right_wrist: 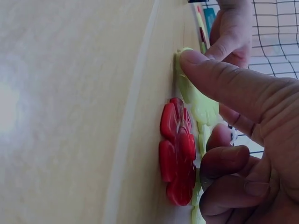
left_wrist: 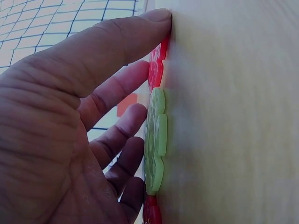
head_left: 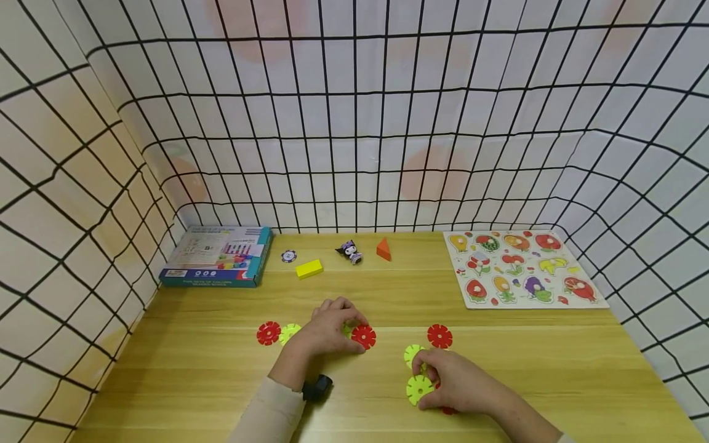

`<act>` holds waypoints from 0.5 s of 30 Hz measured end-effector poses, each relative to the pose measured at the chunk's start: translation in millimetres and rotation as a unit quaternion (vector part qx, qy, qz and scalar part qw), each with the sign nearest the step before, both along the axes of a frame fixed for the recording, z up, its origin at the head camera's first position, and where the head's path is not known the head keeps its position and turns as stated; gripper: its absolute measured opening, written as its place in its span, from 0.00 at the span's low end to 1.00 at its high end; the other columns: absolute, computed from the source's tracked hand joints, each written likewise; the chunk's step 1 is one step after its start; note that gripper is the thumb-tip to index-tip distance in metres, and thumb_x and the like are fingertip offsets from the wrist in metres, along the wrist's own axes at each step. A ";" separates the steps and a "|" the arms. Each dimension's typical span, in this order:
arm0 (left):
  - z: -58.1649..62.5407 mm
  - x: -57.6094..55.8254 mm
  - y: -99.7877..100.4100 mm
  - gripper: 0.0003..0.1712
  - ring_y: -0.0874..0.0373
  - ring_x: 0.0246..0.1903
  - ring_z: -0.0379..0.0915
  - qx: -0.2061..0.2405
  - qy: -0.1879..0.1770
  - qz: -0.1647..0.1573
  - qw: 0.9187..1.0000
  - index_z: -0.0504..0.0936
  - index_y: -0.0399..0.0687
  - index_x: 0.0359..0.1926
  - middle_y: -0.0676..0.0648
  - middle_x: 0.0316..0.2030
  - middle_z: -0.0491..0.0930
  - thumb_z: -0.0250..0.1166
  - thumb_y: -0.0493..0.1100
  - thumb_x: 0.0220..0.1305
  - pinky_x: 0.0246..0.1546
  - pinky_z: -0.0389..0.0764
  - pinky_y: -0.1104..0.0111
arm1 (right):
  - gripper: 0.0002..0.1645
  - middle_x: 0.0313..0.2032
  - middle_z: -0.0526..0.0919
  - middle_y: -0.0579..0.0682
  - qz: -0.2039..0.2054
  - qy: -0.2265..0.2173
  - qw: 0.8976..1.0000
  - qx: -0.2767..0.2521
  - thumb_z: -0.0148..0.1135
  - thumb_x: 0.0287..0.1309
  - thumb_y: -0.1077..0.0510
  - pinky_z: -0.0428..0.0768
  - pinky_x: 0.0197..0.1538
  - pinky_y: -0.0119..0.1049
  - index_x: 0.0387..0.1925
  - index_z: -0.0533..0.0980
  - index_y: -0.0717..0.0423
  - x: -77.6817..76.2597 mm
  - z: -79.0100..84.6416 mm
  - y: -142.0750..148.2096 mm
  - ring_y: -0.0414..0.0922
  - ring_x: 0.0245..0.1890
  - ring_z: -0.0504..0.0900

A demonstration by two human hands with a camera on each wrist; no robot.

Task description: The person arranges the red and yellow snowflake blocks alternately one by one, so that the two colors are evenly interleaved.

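My left hand (head_left: 332, 329) pinches a red notched interlocking disc (head_left: 364, 336) at its edges between thumb and index finger, flat at the table surface. A yellow-green disc (left_wrist: 156, 140) adjoins it beneath the palm, with the other fingers spread over it. Further left lie a yellow-green disc (head_left: 290, 333) and a red disc (head_left: 268, 333). My right hand (head_left: 462, 381) holds a yellow-green disc (head_left: 420, 390) by its edges with thumb and index finger. Another yellow-green disc (head_left: 413, 355) and a red disc (head_left: 440, 336) lie above it. A red disc (right_wrist: 178, 154) is partly hidden under this hand.
Along the back stand a boxed set (head_left: 213, 258), a round chip (head_left: 288, 256), a yellow block (head_left: 309, 269), a small figurine (head_left: 350, 251) and an orange triangular block (head_left: 383, 248). A fruit puzzle board (head_left: 520, 271) lies back right. Gridded white cloth (head_left: 365, 123) surrounds the wooden table (head_left: 221, 363).
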State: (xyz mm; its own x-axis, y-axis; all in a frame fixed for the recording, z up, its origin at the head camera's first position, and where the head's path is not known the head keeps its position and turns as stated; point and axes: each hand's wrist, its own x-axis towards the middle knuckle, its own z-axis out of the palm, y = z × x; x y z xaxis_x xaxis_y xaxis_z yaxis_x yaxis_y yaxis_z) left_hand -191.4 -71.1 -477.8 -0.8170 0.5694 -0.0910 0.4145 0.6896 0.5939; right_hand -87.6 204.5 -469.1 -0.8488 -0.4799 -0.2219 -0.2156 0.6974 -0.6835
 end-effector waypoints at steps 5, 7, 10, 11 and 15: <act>-0.2 -0.2 0.1 0.25 0.59 0.47 0.56 -0.001 -0.001 0.001 1.000 0.79 0.72 0.42 0.62 0.42 0.66 0.75 0.58 0.38 0.49 0.60 0.57 | 0.23 0.29 0.71 0.40 -0.005 -0.001 1.000 0.006 0.73 0.37 0.40 0.67 0.32 0.32 0.34 0.71 0.35 -0.2 -0.2 -0.9 0.37 0.28 0.69; -0.1 -0.3 0.2 0.25 0.59 0.47 0.56 0.001 0.000 -0.001 1.000 0.79 0.71 0.42 0.62 0.42 0.66 0.75 0.58 0.38 0.49 0.59 0.56 | 0.22 0.28 0.72 0.39 -0.006 -0.010 1.000 -0.003 0.73 0.38 0.41 0.68 0.29 0.31 0.34 0.72 0.35 0.4 -0.3 -1.6 0.37 0.26 0.70; -0.4 -0.4 0.5 0.25 0.59 0.48 0.56 0.002 0.000 0.001 1.000 0.79 0.71 0.42 0.62 0.42 0.66 0.75 0.58 0.38 0.50 0.59 0.56 | 0.18 0.25 0.73 0.40 0.000 -0.024 0.999 -0.025 0.73 0.41 0.44 0.70 0.24 0.31 0.34 0.73 0.36 1.8 0.4 -2.6 0.36 0.21 0.70; -0.7 -0.4 0.5 0.25 0.59 0.48 0.56 0.002 -0.001 0.002 1.000 0.79 0.71 0.42 0.62 0.42 0.66 0.75 0.58 0.38 0.50 0.59 0.56 | 0.17 0.25 0.73 0.40 0.003 -0.027 0.999 -0.035 0.72 0.42 0.45 0.70 0.23 0.31 0.34 0.73 0.37 2.2 0.9 -2.9 0.36 0.20 0.70; -1.9 -0.9 0.8 0.25 0.59 0.48 0.56 0.000 -0.002 0.005 1.000 0.79 0.72 0.42 0.62 0.43 0.66 0.75 0.58 0.37 0.49 0.60 0.57 | 0.13 0.24 0.74 0.41 0.012 -0.029 0.997 -0.066 0.70 0.47 0.49 0.72 0.22 0.31 0.34 0.74 0.39 0.3 5.3 -4.4 0.36 0.18 0.72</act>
